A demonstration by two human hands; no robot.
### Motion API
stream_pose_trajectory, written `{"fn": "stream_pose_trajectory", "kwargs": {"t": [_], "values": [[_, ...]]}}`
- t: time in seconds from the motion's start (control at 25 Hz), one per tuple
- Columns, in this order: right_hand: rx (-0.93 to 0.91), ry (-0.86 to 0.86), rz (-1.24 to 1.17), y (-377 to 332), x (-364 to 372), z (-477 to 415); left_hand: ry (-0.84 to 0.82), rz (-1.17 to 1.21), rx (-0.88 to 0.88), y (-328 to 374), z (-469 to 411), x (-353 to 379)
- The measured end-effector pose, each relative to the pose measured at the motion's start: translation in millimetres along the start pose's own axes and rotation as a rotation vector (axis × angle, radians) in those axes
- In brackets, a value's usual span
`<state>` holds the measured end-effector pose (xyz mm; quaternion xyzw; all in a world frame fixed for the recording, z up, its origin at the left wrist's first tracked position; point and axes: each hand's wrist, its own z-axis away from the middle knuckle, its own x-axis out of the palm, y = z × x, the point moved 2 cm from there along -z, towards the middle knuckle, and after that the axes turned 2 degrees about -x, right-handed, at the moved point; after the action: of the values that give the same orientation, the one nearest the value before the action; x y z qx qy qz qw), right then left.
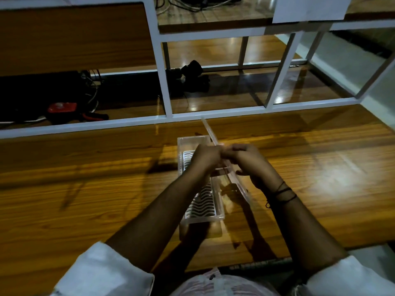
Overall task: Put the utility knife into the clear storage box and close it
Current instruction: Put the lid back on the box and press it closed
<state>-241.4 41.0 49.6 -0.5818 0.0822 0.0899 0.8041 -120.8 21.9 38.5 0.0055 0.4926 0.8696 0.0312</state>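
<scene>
On the wooden bench (85,189), about midway between its side edges and closer to the near edge than to the far rail, sits the clear storage box (201,208), long and narrow, with a wavy ribbed pattern visible through its floor. Its lid (210,133) stands raised along the box's right long side, edge-on to the camera, one end reaching toward the far edge of the bench. Both hands meet above the far half of the box: the left hand (206,155) is curled with its fingers pressed together, and the right hand (245,161) is curled beside it, fingertips touching the left; both appear to grip the lid's upper edge, though exactly what each pinches cannot be told. The utility knife is not visible; whether it lies in the box under the hands cannot be told either. Judging by its look, the box is light, stiff, thin-walled plastic, smooth and rather slippery, likely to skid on the polished wood and to crack if twisted. The lid is best held by its long free edge near the middle, lowered evenly and pressed down at both ends.
</scene>
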Motion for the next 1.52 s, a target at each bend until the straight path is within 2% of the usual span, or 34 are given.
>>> {"fn": "stream_pose_trajectory", "kwargs": {"t": [0.16, 0.36, 0.56, 0.72, 0.84, 1.2, 1.52], "values": [[0.043, -0.054, -0.155, 1.1, 14.4, -1.2, 0.058, 0.033, 0.061, -0.9, 5.9, -33.1], [-0.019, 0.121, 0.053, 8.9, 28.6, -15.1, 0.074, 0.110, 0.082, -11.3, 11.5, -64.3], [-0.019, 0.077, 0.137, 8.4, 36.9, -12.8, 0.182, 0.060, 0.113, -24.5, 7.7, -92.0], [-0.061, 0.066, 0.246, 15.8, 45.5, -12.0, 0.287, -0.141, 0.189, -37.3, 3.8, -104.5], [-0.064, 0.098, 0.327, 21.4, 50.4, -13.7, 0.301, -0.216, 0.198, -43.6, 5.9, -106.8], [-0.030, 0.119, 0.499, 27.5, 54.6, -14.7, 0.297, -0.196, 0.125, -58.6, -0.7, -108.4], [-0.046, 0.136, 0.447, 44.9, 54.3, -12.5, 0.296, -0.191, 0.118, -61.8, 0.7, -106.8]]}}
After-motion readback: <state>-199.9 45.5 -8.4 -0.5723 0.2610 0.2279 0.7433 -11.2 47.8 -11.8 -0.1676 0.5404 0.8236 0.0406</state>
